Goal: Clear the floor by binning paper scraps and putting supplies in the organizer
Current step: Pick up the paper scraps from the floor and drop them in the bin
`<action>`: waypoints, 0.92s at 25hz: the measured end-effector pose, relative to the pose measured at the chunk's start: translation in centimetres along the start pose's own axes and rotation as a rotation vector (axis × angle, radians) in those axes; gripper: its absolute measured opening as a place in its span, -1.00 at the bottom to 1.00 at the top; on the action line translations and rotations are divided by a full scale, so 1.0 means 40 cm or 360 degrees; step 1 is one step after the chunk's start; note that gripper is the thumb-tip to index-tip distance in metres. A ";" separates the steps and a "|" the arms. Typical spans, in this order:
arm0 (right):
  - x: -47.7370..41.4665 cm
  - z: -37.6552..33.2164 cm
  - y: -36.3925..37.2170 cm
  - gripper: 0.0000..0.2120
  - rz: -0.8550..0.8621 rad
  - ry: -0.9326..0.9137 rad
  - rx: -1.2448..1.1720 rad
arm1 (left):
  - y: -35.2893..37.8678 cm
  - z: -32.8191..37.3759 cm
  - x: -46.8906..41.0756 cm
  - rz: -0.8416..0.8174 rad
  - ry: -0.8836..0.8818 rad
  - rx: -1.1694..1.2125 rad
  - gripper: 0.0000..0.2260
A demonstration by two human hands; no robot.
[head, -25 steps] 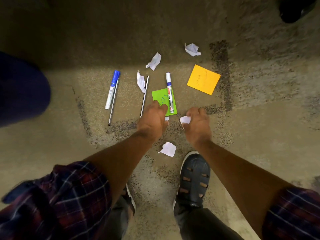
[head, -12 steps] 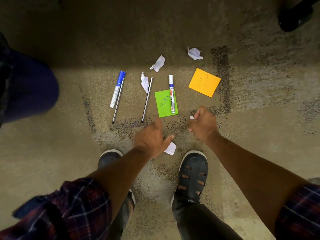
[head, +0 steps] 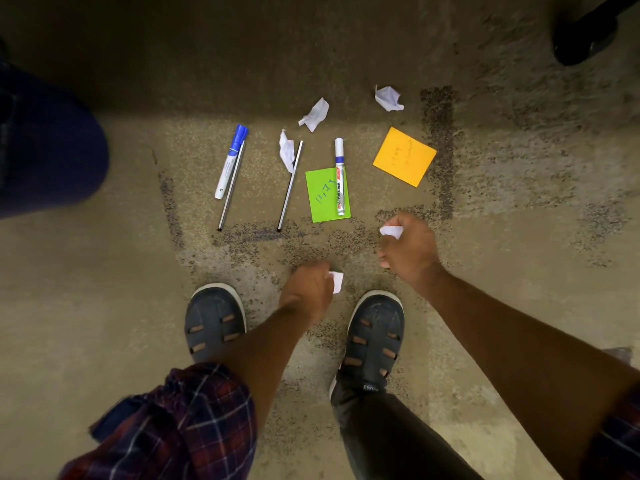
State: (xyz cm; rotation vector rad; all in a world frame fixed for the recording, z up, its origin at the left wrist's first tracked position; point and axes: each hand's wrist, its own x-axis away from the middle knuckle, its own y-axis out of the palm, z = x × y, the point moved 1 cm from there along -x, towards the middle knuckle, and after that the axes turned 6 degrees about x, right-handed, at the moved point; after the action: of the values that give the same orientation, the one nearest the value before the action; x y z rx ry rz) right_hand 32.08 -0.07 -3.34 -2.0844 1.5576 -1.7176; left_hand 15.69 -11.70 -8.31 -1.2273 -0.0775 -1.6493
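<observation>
My left hand (head: pixel 306 289) is closed on a white paper scrap (head: pixel 337 280) between my two shoes. My right hand (head: pixel 410 249) is fisted around another white scrap (head: pixel 391 231). On the carpet beyond lie three crumpled scraps (head: pixel 315 115) (head: pixel 389 98) (head: pixel 286 151), a blue-capped marker (head: pixel 231 161), two thin metal rods (head: pixel 231 188) (head: pixel 290 187), and a whiteboard marker (head: pixel 340 176) resting on a green sticky note (head: pixel 320 197). An orange sticky note (head: pixel 404 156) lies to the right.
My dark shoes (head: pixel 214 320) (head: pixel 375 332) stand on the mottled carpet. A dark blue rounded object (head: pixel 45 150) fills the left edge. A black chair base or shoe (head: pixel 585 32) sits at the top right. No bin or organizer is in view.
My left hand drew back from the green note and closed on the scrap lying near my shoes. My right hand pulled back slightly with its scrap. The view rose.
</observation>
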 end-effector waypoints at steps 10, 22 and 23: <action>0.199 -0.269 -0.026 -0.84 -0.0189 0.0018 -0.0312 | -0.320 0.049 0.127 0.0456 -0.0484 0.1753 -0.70; 0.517 -0.882 0.179 -0.79 -0.0691 -0.0183 -0.0942 | -0.912 -0.052 0.399 0.1407 -0.0710 0.2489 -0.88; 0.535 -0.930 0.207 -0.78 -0.0723 -0.0189 -0.0965 | -0.959 -0.073 0.412 0.1445 -0.0712 0.2579 -0.86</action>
State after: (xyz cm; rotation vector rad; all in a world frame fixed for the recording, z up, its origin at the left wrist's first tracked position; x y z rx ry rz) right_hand -3.44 1.09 22.07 -2.9597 1.8444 -1.2627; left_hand -13.79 -6.66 20.94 -0.1679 -0.8131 -0.1573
